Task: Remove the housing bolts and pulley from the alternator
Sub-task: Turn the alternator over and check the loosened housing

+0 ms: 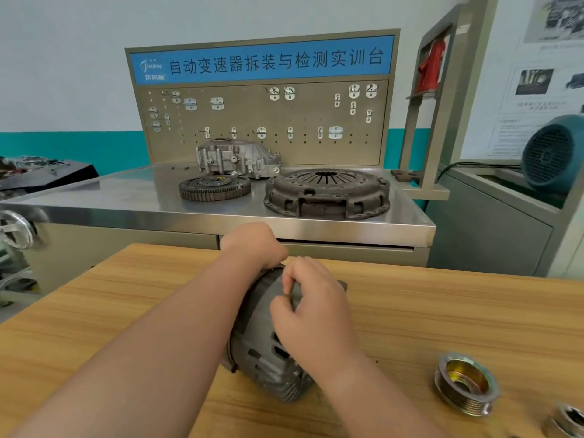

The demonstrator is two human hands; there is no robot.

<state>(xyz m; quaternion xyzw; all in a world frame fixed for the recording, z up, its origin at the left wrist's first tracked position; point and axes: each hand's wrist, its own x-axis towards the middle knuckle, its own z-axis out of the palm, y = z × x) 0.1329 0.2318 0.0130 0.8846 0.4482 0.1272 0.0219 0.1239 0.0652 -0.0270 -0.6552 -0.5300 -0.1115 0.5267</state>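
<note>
Alternator lower centre, on wooden table — looks heavy, rigid casting, won't flex. Your left hand grips far end, right hand pinches housing top edge. Pulley already off, lower right. Grab ribbed body, 2 hands.

Wooden table up front: the alternator lies on its side mid-table, the pulley sits loose well to its right, and another metal part is cut off at the frame's corner. Behind, the steel bench carries a toothed flywheel, a clutch cover and an aluminium housing.
</note>
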